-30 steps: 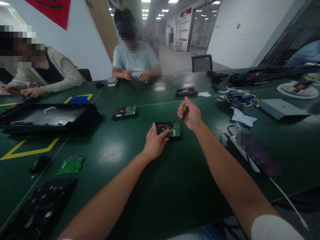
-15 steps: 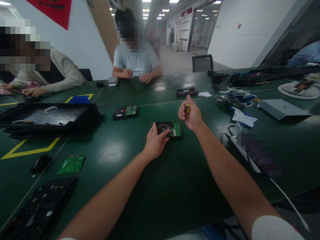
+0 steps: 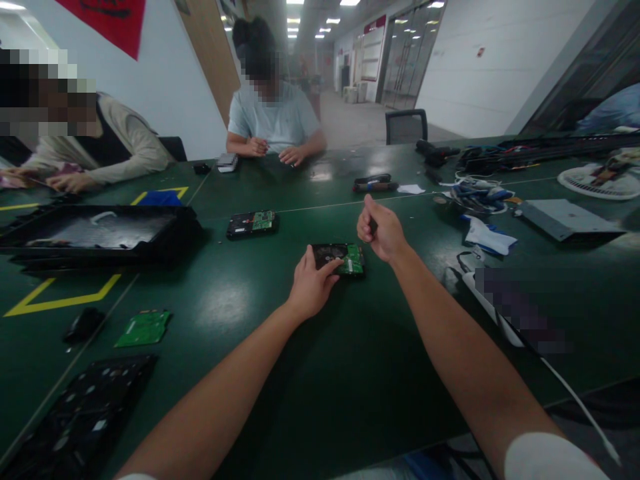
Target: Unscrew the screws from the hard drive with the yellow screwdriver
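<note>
A hard drive (image 3: 356, 259) lies on the green table, its green circuit board facing up. My left hand (image 3: 313, 285) grips it at the left end, and one finger reaches across the top onto the board. Just right of the drive and raised above the table, my right hand (image 3: 384, 232) is closed around a screwdriver (image 3: 373, 225). Only a bit of its dark handle shows between the fingers; the tip cannot be made out. A second hard drive (image 3: 253, 224) lies farther back to the left.
A loose green circuit board (image 3: 144, 329) and a large black part (image 3: 83, 417) lie at the near left, below a black tray (image 3: 100, 230). To the right are a glove (image 3: 489, 235), cables (image 3: 480, 195) and a metal case (image 3: 570, 219). Two co-workers sit across the table.
My right hand has turned slightly, so the yellow on the screwdriver handle no longer shows. My left hand stays on the hard drive. The view has shifted a little.
</note>
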Action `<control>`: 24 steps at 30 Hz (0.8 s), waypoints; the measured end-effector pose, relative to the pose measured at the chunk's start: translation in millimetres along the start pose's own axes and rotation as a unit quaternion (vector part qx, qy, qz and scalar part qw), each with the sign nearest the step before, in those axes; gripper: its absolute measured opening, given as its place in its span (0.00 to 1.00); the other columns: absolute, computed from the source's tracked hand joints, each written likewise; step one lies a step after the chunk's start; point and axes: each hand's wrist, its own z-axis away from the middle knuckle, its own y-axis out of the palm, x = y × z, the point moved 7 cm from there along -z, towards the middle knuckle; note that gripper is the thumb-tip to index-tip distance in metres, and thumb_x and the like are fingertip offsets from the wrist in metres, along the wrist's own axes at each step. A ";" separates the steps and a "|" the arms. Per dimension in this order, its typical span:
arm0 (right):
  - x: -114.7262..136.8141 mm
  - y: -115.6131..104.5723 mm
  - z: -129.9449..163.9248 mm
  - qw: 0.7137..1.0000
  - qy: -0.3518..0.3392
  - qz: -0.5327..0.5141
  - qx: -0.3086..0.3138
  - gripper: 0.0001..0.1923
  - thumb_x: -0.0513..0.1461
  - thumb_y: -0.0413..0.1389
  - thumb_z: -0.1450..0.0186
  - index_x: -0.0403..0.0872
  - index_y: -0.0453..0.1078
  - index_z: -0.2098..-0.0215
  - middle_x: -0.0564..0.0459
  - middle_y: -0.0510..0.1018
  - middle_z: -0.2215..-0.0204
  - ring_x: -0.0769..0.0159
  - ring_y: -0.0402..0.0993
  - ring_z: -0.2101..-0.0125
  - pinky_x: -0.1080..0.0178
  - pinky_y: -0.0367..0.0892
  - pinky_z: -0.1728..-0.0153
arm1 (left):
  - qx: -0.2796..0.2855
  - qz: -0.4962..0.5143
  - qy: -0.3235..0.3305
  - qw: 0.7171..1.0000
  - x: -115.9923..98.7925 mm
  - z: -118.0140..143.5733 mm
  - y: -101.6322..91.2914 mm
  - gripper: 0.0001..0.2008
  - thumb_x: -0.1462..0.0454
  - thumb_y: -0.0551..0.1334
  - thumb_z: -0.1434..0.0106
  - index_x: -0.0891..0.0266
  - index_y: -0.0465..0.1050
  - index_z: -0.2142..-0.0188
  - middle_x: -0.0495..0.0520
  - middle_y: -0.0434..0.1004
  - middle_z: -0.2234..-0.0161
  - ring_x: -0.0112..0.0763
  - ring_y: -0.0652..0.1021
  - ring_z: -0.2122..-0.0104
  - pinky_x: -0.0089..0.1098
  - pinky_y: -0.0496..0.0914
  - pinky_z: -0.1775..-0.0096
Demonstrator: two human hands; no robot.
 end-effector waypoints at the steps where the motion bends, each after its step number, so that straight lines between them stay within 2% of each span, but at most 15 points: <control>1: 0.2 -0.2 -0.2 1.000 0.002 -0.004 0.000 0.33 0.66 0.64 0.38 0.50 0.61 0.78 0.62 0.61 0.84 0.74 0.54 0.85 0.65 0.48 0.83 | 0.000 0.000 0.000 1.000 0.1 0.0 0.0 0.24 0.61 0.63 0.26 0.42 0.72 0.32 0.59 0.44 0.22 0.65 0.58 0.27 0.62 0.63 0.34; 3: -0.7 -0.6 -1.0 1.000 0.007 -0.016 0.000 0.34 0.69 0.59 0.37 0.50 0.62 0.77 0.61 0.60 0.84 0.74 0.54 0.85 0.65 0.49 0.83 | 0.001 -0.001 0.001 1.000 0.0 -0.1 0.1 0.24 0.60 0.62 0.26 0.43 0.72 0.32 0.60 0.44 0.22 0.65 0.58 0.27 0.62 0.63 0.34; 5: -3.0 -0.7 -1.9 1.000 0.012 -0.022 0.001 0.34 0.69 0.58 0.36 0.50 0.65 0.77 0.60 0.62 0.83 0.73 0.57 0.84 0.65 0.52 0.83 | 0.001 -0.004 0.003 1.000 -0.2 -0.1 0.2 0.24 0.60 0.62 0.26 0.43 0.72 0.32 0.61 0.44 0.22 0.64 0.58 0.27 0.62 0.63 0.34; 11: -4.6 -1.3 -2.5 1.000 -0.012 -0.022 -0.014 0.25 0.56 0.72 0.42 0.49 0.68 0.75 0.59 0.69 0.77 0.72 0.67 0.78 0.66 0.62 0.77 | 0.005 -0.002 0.000 1.000 -0.3 -0.3 0.6 0.24 0.60 0.62 0.26 0.43 0.71 0.32 0.60 0.44 0.22 0.65 0.58 0.27 0.62 0.63 0.34; 15: -2.0 -1.3 -1.4 1.000 -0.008 -0.011 -0.002 0.27 0.59 0.70 0.40 0.50 0.67 0.74 0.59 0.70 0.77 0.73 0.64 0.80 0.66 0.58 0.79 | 0.002 -0.001 0.000 1.000 -0.7 -0.3 0.1 0.24 0.60 0.62 0.26 0.42 0.71 0.32 0.60 0.44 0.22 0.65 0.57 0.27 0.62 0.62 0.34; 19: 0.2 0.3 0.4 1.000 0.001 -0.013 0.014 0.31 0.66 0.63 0.38 0.50 0.66 0.76 0.60 0.63 0.82 0.73 0.56 0.83 0.65 0.52 0.81 | 0.006 -0.001 0.000 1.000 0.2 -0.2 0.8 0.24 0.60 0.62 0.26 0.42 0.71 0.32 0.59 0.45 0.22 0.65 0.57 0.27 0.63 0.62 0.34; 22: -1.5 3.8 0.8 0.999 0.005 -0.030 0.027 0.33 0.68 0.59 0.36 0.50 0.68 0.76 0.60 0.63 0.82 0.72 0.57 0.82 0.65 0.53 0.81 | 0.006 0.000 0.000 1.000 0.9 0.2 0.8 0.24 0.60 0.62 0.26 0.43 0.71 0.32 0.60 0.44 0.22 0.65 0.57 0.27 0.62 0.62 0.34; 24: -4.1 3.5 0.1 1.000 0.005 -0.024 0.017 0.30 0.66 0.62 0.37 0.50 0.70 0.74 0.59 0.66 0.80 0.72 0.61 0.80 0.65 0.57 0.80 | 0.005 -0.001 0.001 1.000 0.7 0.4 0.4 0.24 0.60 0.62 0.26 0.42 0.71 0.32 0.59 0.44 0.22 0.65 0.57 0.27 0.62 0.62 0.34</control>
